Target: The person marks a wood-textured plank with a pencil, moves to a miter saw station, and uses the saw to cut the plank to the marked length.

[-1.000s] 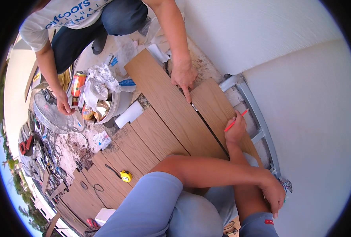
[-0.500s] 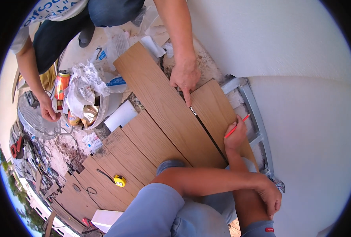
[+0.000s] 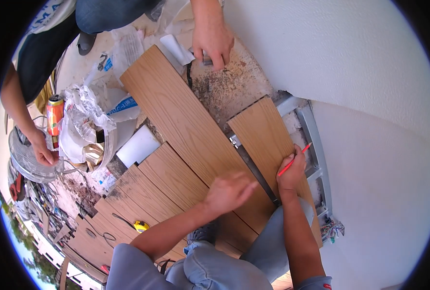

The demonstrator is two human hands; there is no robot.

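Note:
My right hand [image 3: 292, 171] is closed around a red pencil [image 3: 294, 159], its wrist near the right side of a short wood-grain board [image 3: 261, 128]. Over a long wood-grain board [image 3: 181, 121] hovers my left hand [image 3: 229, 193], smeared by motion, so its fingers cannot be read. A narrow dark gap divides the two boards, with a small metal clip [image 3: 235, 142] at its upper end. Across from me, a co-worker's hand [image 3: 214, 46] reaches down by a small grey metallic piece [image 3: 206, 60]. The co-worker's other hand [image 3: 45, 151] hangs beside a waste bucket.
Fitted boards [image 3: 171, 169] run to the lower left, with a yellow tape measure [image 3: 141, 226] on them. The bucket [image 3: 111, 145] overflows with wrappers beside a drink can [image 3: 55, 113]. A grey metal frame [image 3: 314, 137] borders the white wall [image 3: 369, 169] at right.
My left hand has swung left from across my right forearm to above the long board. The co-worker's pointing hand has drawn back from the boards. The gap between boards looks wider.

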